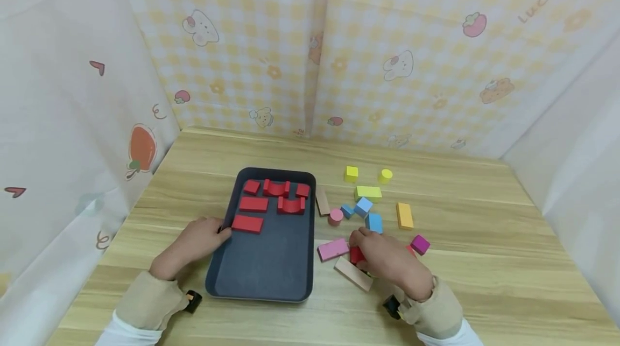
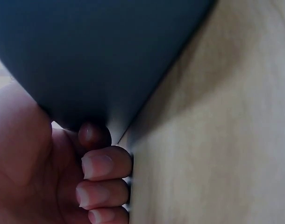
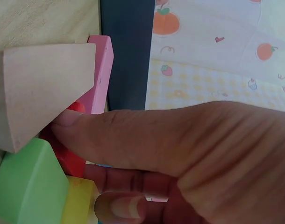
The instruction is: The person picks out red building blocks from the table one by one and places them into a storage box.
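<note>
My left hand [image 1: 201,239] grips the left rim of a dark grey tray [image 1: 271,273]. In the left wrist view its curled fingers [image 2: 103,163] lie against the tray's outer wall [image 2: 105,60]. Red blocks [image 1: 254,204], some flat and some with a curved notch, are grouped in the far part of the tray. Right of the tray my right hand [image 1: 387,257] pinches a red block [image 3: 70,158], partly hidden by thumb and fingers. Around it are a pink block [image 1: 333,249], a plain wooden block [image 1: 353,274], a green block [image 3: 28,186] and a yellow block [image 3: 79,198].
Beyond the right hand lie blue blocks [image 1: 363,207], a pink cylinder [image 1: 335,217], an orange block [image 1: 404,216], a purple cube [image 1: 420,245] and yellow pieces [image 1: 351,174]. Another wooden block [image 1: 322,200] lies along the tray's right side. A patterned curtain [image 1: 411,66] borders the table.
</note>
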A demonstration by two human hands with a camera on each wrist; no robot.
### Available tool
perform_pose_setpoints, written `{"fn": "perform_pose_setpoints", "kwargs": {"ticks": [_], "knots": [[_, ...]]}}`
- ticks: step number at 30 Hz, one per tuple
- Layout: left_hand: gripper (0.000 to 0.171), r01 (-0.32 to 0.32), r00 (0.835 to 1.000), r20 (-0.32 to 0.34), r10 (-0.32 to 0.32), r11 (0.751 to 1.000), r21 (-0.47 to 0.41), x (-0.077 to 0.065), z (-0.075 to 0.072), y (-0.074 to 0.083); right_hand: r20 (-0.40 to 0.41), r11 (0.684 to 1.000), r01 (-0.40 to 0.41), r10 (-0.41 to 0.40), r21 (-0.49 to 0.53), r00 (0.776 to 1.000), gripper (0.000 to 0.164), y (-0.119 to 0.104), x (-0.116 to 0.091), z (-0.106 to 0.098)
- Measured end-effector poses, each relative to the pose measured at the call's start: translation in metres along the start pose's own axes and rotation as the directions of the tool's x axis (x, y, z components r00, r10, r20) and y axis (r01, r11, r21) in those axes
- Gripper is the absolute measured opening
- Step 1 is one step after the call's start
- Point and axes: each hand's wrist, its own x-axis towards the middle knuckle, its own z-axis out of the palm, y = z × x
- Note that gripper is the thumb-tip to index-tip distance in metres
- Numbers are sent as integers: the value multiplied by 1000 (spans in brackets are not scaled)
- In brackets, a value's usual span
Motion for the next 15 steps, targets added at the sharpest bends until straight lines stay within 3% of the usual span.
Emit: {"fn": "perform_pose_setpoints", "kwargs": {"ticks": [10, 15], "knots": [[29, -3, 1000, -5, 3, 1000, -9, -1, -6, 2, 15, 1000, 10, -10, 8, 1000, 20, -1, 1, -2], [31, -10, 1000, -8, 10, 1000, -11, -1, -1, 1, -1, 999, 31, -31, 14, 1000, 21, 1, -1, -5]]}}
